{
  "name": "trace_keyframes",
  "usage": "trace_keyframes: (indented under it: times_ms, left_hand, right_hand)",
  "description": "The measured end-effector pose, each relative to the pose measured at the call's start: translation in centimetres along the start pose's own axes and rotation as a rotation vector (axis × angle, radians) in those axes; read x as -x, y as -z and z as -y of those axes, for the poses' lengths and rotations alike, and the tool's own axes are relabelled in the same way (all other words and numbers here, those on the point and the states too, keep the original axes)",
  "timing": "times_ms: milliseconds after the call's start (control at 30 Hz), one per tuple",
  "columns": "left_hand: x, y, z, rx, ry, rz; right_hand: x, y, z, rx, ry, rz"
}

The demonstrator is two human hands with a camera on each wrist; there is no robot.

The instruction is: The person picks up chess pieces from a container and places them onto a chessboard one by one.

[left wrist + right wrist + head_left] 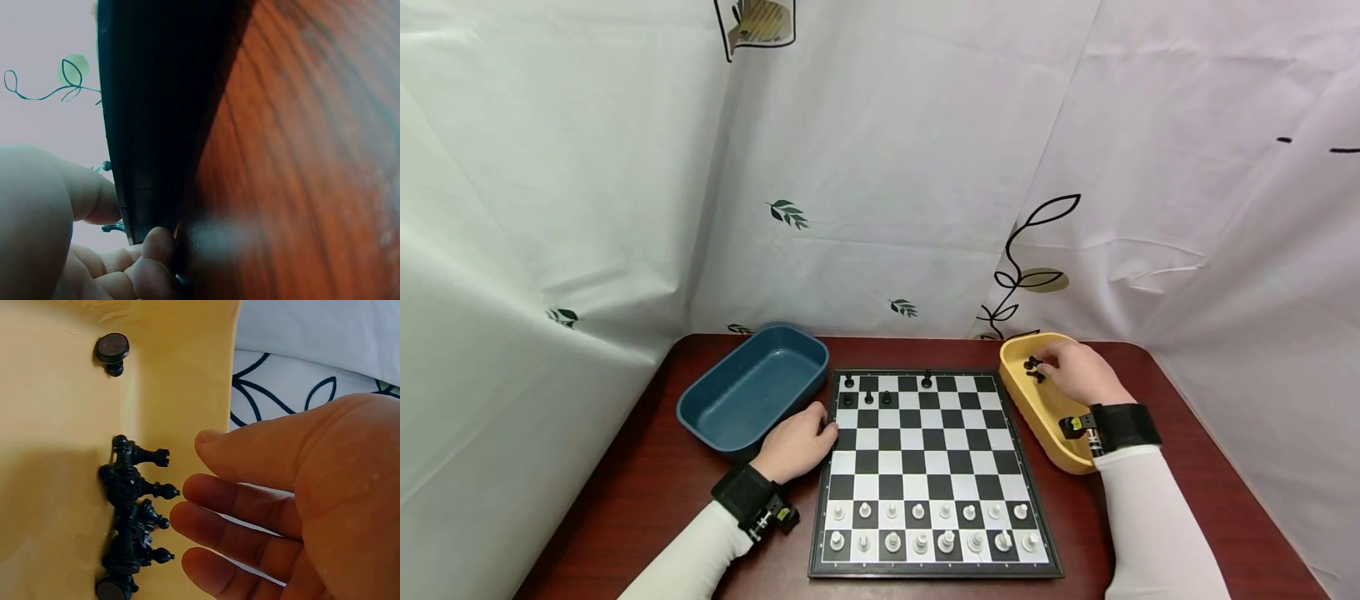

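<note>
A black-and-white chessboard (pixel 925 439) lies on the table. My left hand (pixel 797 442) is at its left edge; in the left wrist view the thumb (pixel 94 197) lies over the board's rim and curled fingers (pixel 156 247) meet its side. My right hand (pixel 1081 375) reaches into the yellow tray (pixel 1051 442). In the right wrist view its slightly bent fingers (pixel 215 528) are apart from a cluster of black chess pieces (pixel 128 506), with nothing held. Another black piece (pixel 114 353) lies separately in the tray. Several black pieces (pixel 886 398) stand at the board's far side.
White chess pieces (pixel 946 542) fill two rows on the board's near side. A blue tray (pixel 700 425) stands left of the board. Behind the dark red table (pixel 625 467) hangs a white patterned cloth (pixel 880 167).
</note>
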State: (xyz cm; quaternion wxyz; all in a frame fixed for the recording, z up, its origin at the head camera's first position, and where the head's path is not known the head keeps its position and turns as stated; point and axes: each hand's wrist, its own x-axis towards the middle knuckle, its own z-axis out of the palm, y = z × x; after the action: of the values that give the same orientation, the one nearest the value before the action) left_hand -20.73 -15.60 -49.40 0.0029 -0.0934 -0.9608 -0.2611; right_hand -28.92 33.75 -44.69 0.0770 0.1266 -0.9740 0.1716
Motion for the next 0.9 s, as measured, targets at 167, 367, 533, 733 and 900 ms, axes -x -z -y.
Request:
trace_keyframes:
  times_ms: [167,367,533,733,900]
  left_hand:
    - [-0.1,-0.1,0.1,-0.006,0.007,0.003]
    - [-0.2,0.0,-0.1,-0.004,0.003,0.006]
    - [-0.3,-0.1,0.0,-0.008,0.004,0.002]
    - [-0.2,0.0,0.0,-0.008,0.001,0.004]
    - [-0.1,0.0,0.1,-0.006,-0.003,-0.001]
  right_hand:
    - [-0.1,-0.4,-0.1,-0.001,0.015,0.025]
    - [-0.1,-0.8,-0.5,0.031,0.078,0.046]
    - [0.0,-1.1,-0.7,0.056,0.117,0.05]
    - [0.1,-1.4,-0.6,0.037,0.136,0.073]
    - [0.1,-1.4,-0.4,0.017,0.135,0.089]
